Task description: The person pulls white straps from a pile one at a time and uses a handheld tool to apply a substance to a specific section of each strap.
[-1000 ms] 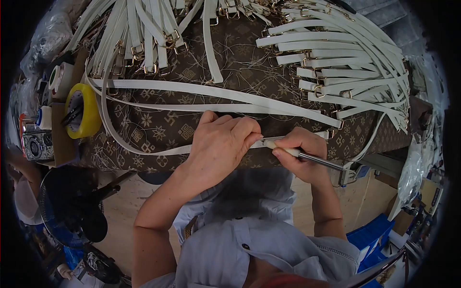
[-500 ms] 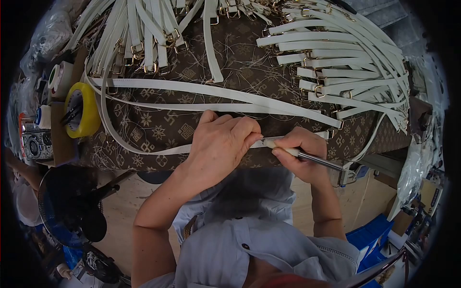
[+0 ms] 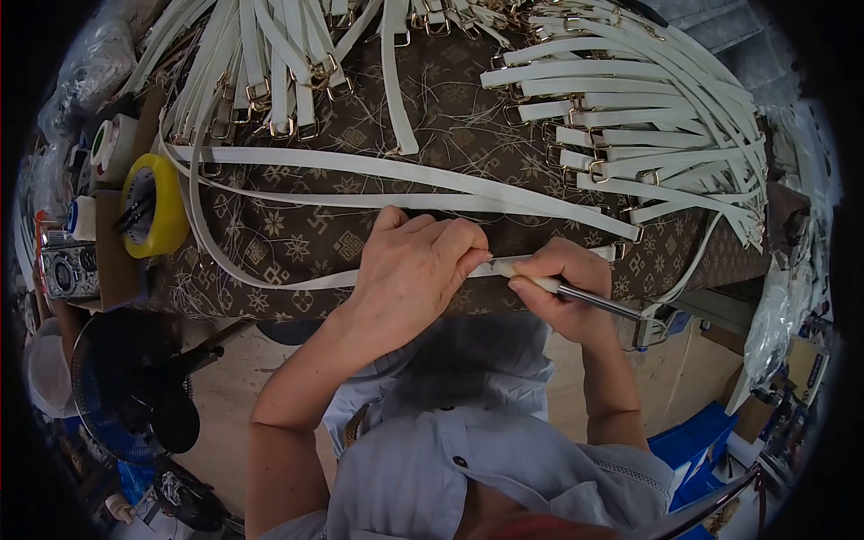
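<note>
Near the front edge of the cloth-covered table, a narrow white strap point(image 3: 315, 283) runs under my left hand. My left hand point(image 3: 421, 261) is closed, its thumb and fingertips pinching at the strap; the exact contact is hidden beneath the fingers. Just to its right, my right hand point(image 3: 567, 283) grips a pen-like tool point(image 3: 598, 299) with a pale front part and a shiny dark shaft. The tool's tip points left and meets or nearly meets the strap beside my left fingertips. Past my right hand, the strap's end shows a small metal buckle point(image 3: 619, 251).
More white straps point(image 3: 396, 169) lie behind my hands. Buckled straps are heaped at back left point(image 3: 279, 67) and right point(image 3: 630, 117). Loose threads litter the brown patterned cloth point(image 3: 346, 243). Left stand a yellow tape roll point(image 3: 168, 232) and, lower, a fan point(image 3: 121, 387).
My hands, the tool and the strap keep almost the same position. At the far left edge, another person's arm and a whitish object near it have shifted slightly.
</note>
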### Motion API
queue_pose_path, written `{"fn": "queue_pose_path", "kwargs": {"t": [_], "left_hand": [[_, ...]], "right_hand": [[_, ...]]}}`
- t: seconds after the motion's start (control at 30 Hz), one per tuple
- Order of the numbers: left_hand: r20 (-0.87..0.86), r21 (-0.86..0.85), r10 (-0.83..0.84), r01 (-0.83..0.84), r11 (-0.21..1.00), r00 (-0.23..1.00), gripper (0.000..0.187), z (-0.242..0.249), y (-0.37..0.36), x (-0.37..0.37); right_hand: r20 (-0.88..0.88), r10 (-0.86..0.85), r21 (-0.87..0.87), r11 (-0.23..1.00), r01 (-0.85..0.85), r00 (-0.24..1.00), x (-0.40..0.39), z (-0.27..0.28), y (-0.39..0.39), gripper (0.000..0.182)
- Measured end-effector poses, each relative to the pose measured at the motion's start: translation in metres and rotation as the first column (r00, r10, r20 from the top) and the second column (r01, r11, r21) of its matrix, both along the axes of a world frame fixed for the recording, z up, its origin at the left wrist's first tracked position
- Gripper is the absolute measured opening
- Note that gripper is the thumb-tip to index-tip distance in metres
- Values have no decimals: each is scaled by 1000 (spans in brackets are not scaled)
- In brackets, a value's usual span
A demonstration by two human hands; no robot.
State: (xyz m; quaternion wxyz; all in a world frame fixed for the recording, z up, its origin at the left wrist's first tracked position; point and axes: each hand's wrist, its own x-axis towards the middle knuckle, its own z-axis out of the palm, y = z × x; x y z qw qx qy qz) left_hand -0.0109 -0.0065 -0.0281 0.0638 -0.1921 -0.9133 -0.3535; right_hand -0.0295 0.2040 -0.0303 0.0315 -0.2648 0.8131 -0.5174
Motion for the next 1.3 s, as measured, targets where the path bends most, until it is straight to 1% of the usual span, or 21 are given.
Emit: {"fn": "queue_pose_path", "kwargs": {"t": [0.33,0.4,0.7,0.73,0.8,0.83,0.87,0.9,0.93,0.97,1.0,1.03,1.07,1.1,1.13,1.17,1.2,1.23,1.3], "left_hand": [[3,-4,-6,6,1000,1000,13,0,0,0],[-4,-2,-8,8,1000,1000,13,0,0,0],[9,1,-2,2,1000,1000,13,-1,0,0],[-6,25,9,-8,1000,1000,11,-2,-1,0],[-21,47,21,-20,999,1000,9,-1,-1,1],[140,261,66,-101,960,988,8,1,-3,3],[302,445,74,-209,871,950,6,3,-7,5],[300,442,76,-209,872,951,6,5,-13,5],[370,675,94,-337,656,924,7,9,-22,6],[439,822,85,-438,363,894,8,12,-30,6],[438,821,84,-437,367,895,8,15,-34,10],[333,769,281,-432,471,900,12,18,-37,19],[191,698,451,-443,562,872,17,21,-40,25],[190,696,451,-444,565,872,17,24,-43,29],[37,407,434,-411,816,900,20,27,-47,32],[-95,43,359,-356,933,929,24,31,-49,34],[-98,-36,290,-295,955,952,30,35,-43,34],[-99,-41,291,-296,954,952,30,35,-37,33],[42,-158,95,-87,984,995,34,35,-24,29]], "right_hand": [[3,0,5,1000,0,1000,0,0,0,22],[-4,4,-34,999,-4,1000,0,-2,0,22],[-4,1,-25,1000,-1,1000,0,0,0,21],[-5,1,-25,1000,-2,1000,0,0,1,21],[45,-11,-40,999,13,999,1,0,2,21],[44,-10,-41,999,12,999,1,0,3,21],[63,-13,-71,997,17,998,1,-1,3,20],[82,-15,-102,995,24,996,1,-1,3,18],[81,-14,-104,994,23,997,2,0,3,18],[116,-12,-132,991,27,993,2,1,3,17],[153,-10,-159,987,35,988,3,1,4,15],[154,-14,-163,986,39,988,2,0,4,15],[134,-6,-180,983,31,991,1,-1,5,15],[113,3,-197,980,19,994,1,-2,5,15],[112,5,-202,979,18,994,1,-1,5,15],[125,-1,-206,978,27,992,2,-1,5,15],[138,-7,-209,977,36,990,2,-1,4,15],[139,-6,-214,976,36,990,3,-2,4,15],[120,-28,-219,974,54,992,3,-3,3,14]]}}
